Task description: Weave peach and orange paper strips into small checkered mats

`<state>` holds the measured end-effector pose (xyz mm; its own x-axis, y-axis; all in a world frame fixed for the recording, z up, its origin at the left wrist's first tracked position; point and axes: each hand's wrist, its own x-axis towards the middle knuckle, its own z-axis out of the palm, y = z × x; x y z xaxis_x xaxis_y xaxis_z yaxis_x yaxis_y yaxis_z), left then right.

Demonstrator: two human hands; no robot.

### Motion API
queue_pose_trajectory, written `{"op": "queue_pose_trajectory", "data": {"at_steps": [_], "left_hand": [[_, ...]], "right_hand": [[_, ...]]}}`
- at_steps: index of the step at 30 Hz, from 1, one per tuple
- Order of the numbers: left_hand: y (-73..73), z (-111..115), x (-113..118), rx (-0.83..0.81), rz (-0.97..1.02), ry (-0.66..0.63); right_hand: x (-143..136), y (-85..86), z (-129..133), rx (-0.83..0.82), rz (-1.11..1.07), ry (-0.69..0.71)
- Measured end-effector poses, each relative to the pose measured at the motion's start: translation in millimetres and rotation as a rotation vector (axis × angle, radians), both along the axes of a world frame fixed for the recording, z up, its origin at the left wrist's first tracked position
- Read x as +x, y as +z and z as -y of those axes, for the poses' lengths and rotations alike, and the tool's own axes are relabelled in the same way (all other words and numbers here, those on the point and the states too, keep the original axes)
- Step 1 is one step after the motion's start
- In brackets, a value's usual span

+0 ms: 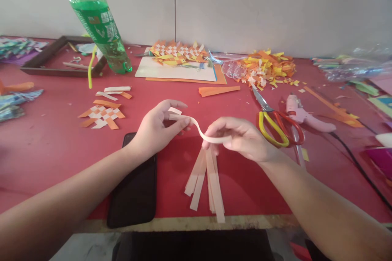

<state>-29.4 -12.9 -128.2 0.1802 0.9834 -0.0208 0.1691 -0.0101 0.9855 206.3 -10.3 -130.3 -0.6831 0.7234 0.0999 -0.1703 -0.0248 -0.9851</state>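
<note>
A pale paper strip (pixel 200 130) runs in an S-curve between my two hands above the red table (pixel 245 183). My left hand (pixel 159 126) pinches its left end, and another short pale piece shows beside those fingers. Thumb and fingers of my right hand (pixel 240 136) are closed on its right end. Below, several pale strips (pixel 214 183) lie fanned out, their upper ends partly hidden by my right hand. A black phone (pixel 134 195) lies under my left wrist. A woven orange and white piece (pixel 102 115) lies farther left.
Red and yellow scissors (pixel 274 124) and a pink glue gun (pixel 309 116) with a black cord lie right. At the back are a green bottle (pixel 101 24), a dark frame (pixel 55 71), orange strips (pixel 219 90), a woven band (pixel 180 52) and a heap of paper scraps (pixel 269 67).
</note>
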Motion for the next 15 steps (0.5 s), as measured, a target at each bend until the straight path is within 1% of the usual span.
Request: {"op": "queue_pose_trajectory", "data": {"at_steps": [1,2,6,8,12,15], "left_hand": [[-1.0,0.3,-0.4,0.009,-0.022,-0.024],[-1.9,0.6,-0.5,0.024,-0.038,-0.047],[-3.3,2.7,1.2,0.069,-0.021,-0.12],[-2.4,3.7,2.0,0.056,-0.001,-0.145],[-0.2,4.8,1.9,0.012,0.002,-0.176],[-0.3,5.0,1.4,0.001,0.004,-0.184]], "right_hand": [[-0.3,1.3,1.7,0.001,-0.004,0.039],[-0.9,2.2,3.3,0.002,-0.003,0.043],[-4.2,1.2,6.5,0.022,0.026,-0.101],[-5.1,-1.3,6.5,0.027,0.037,-0.141],[-5.5,-5.1,4.3,0.1,0.081,-0.155],[-5.6,-4.3,2.3,0.129,0.095,-0.127]]}}
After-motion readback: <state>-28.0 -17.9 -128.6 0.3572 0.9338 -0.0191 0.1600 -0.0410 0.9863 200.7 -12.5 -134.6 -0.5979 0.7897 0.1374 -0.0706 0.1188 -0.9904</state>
